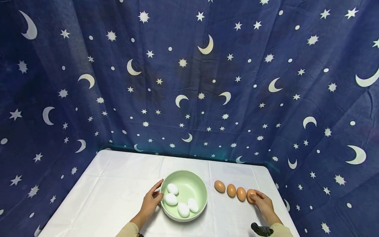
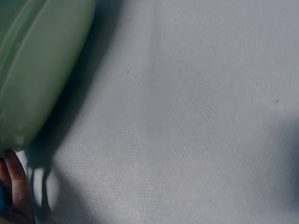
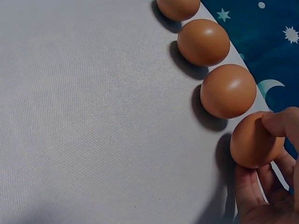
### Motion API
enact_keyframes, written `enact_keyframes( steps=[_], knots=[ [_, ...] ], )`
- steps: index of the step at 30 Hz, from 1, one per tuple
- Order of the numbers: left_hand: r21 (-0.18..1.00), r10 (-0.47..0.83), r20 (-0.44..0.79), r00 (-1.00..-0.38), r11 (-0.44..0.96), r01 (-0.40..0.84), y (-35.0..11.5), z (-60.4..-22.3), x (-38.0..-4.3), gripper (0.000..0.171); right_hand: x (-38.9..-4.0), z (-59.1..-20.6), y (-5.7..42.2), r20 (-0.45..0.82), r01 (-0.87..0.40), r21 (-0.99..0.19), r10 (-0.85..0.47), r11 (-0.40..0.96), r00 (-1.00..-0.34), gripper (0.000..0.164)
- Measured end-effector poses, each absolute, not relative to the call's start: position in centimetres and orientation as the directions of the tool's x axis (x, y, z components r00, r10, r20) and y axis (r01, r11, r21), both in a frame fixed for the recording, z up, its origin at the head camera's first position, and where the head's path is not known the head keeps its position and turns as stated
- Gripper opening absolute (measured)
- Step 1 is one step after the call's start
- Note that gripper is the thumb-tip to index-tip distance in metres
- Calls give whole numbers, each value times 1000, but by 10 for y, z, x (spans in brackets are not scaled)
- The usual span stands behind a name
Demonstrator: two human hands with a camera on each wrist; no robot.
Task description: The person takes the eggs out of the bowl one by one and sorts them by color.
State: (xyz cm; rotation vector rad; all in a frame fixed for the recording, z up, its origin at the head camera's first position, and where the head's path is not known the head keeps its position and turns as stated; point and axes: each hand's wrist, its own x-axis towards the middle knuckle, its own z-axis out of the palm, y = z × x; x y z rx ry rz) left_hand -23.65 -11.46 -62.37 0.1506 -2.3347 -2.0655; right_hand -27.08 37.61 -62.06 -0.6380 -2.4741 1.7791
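Observation:
A light green bowl (image 1: pixel 199 194) stands on the table with several white eggs (image 1: pixel 183 209) inside, towards its left and front. My left hand (image 1: pixel 150 201) holds the bowl's left side, thumb and forefinger spread along the wall; in the left wrist view a fingertip meets the bowl's outside (image 2: pixel 46 70). To the right of the bowl, several brown eggs lie in a slanting row. My right hand (image 1: pixel 264 204) grips the nearest, rightmost brown egg (image 3: pixel 252 142), thumb on top and fingers underneath at the side. Beside it lies another brown egg (image 3: pixel 228 91), which the hand does not touch.
A white cloth covers the table (image 1: pixel 118 184). Behind and at both sides hangs a dark blue curtain (image 1: pixel 165 89) with moons and stars. The table's right edge runs close to my right hand. A black strap (image 1: pixel 262 229) shows at the right wrist.

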Motion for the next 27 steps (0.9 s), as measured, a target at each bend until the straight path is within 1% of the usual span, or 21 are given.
enact_keyframes(
  steps=[4, 10, 19, 27],
  knots=[
    [991, -82, -49, -995, 118, -59, -115, -623, -238, 59, -272, -621, 376, -224, 318, -912, 336, 259, -915, 67],
    [993, -78, -62, -995, 98, -69, -114, -624, -238, 60, -273, -623, 378, -226, 318, -914, 334, 252, -915, 67],
    [994, -72, -54, -996, 88, -60, -114, -625, -238, 60, -274, -622, 376, -238, 336, -891, 316, 305, -918, 68],
    [993, -86, -53, -995, 97, -62, -115, -626, -238, 60, -276, -624, 375, -247, 348, -893, 336, 286, -909, 68]
  ],
)
